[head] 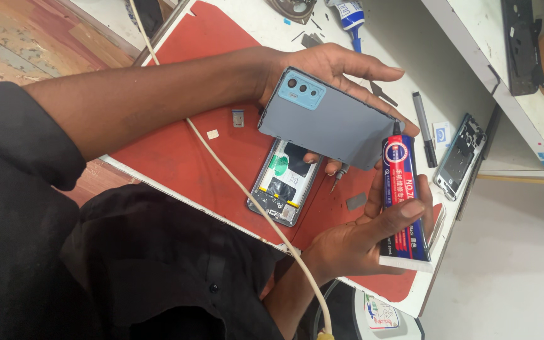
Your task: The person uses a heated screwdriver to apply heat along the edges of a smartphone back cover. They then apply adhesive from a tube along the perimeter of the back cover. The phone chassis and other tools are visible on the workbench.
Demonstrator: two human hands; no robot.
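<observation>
My left hand (332,63) holds a grey-blue phone back cover (328,123) by its edges, camera block toward the wrist, above a red work mat (177,157). My right hand (354,242) grips a blue and red glue tube (402,195), thumb across its body. The tube's black nozzle points up and touches the cover's lower right corner. Under the cover an opened phone (284,186) lies on the mat with its insides showing, partly hidden by the cover.
A cream cable (253,204) crosses the mat and the opened phone. A second bare phone frame (462,157), a dark pen (423,126) and small parts lie on the white bench. Another tube (351,16) lies at the top. A white shelf (505,94) stands at right.
</observation>
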